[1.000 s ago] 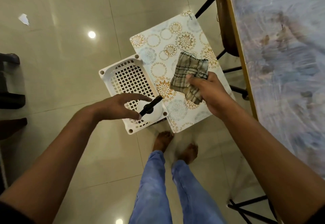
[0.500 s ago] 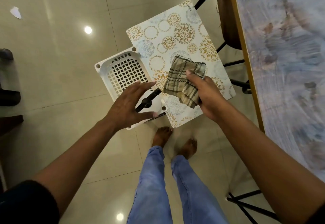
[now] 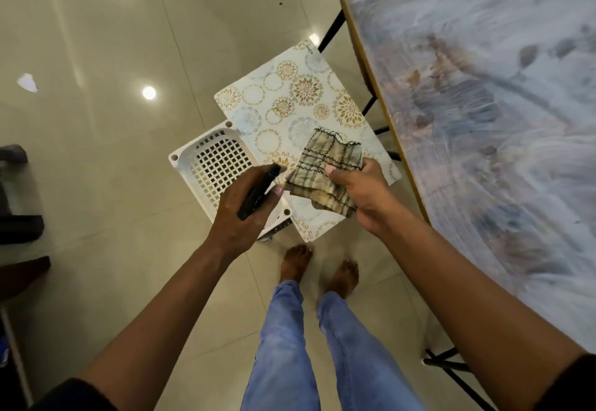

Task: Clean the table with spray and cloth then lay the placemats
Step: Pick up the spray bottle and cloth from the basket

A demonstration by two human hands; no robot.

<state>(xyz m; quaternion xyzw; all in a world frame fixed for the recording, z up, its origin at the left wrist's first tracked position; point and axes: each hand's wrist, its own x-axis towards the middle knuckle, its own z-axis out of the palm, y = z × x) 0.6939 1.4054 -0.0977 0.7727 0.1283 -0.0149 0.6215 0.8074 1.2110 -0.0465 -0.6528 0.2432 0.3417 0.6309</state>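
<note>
Two hands work above a white basket (image 3: 213, 165) and a patterned placemat (image 3: 290, 101) beside the tabletop (image 3: 483, 120). Left hand (image 3: 240, 214) fingers wrap the spray bottle's black trigger (image 3: 258, 193), its long axis pointing up-right toward the placemat. Right hand (image 3: 361, 191) fingers pinch the checked cloth (image 3: 325, 172).

Blue jeans (image 3: 283, 346) — dark sleeves (image 3: 567, 381) — barefoot.
</note>
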